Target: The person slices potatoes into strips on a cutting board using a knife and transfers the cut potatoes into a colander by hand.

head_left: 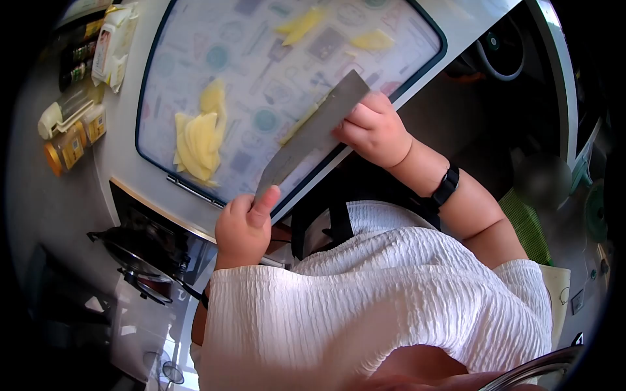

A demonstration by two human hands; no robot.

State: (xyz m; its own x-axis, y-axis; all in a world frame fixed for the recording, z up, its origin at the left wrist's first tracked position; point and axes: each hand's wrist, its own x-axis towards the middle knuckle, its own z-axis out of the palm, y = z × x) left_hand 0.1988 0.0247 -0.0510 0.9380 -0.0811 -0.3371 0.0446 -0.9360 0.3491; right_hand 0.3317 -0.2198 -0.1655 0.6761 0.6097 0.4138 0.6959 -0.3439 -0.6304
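My right hand (pixel 372 127), with a black band on its wrist, is closed on the handle end of a broad grey knife (pixel 313 133). The blade slants down to the left over the near edge of a patterned cutting board (pixel 261 78), and a thin yellow strip clings to it. My left hand (pixel 242 228) has its fingers curled and its thumb pressed on the blade's tip. A pile of pale yellow potato slices (pixel 199 140) lies on the board's left part. Two more yellow pieces (pixel 300 26) (pixel 373 40) lie at its far side.
Seasoning bottles (pixel 68 146) and a white packet (pixel 114 45) stand on the counter left of the board. A dark stove burner (pixel 140 254) is at the lower left. A sink (pixel 495 45) lies at the upper right. My white top fills the lower frame.
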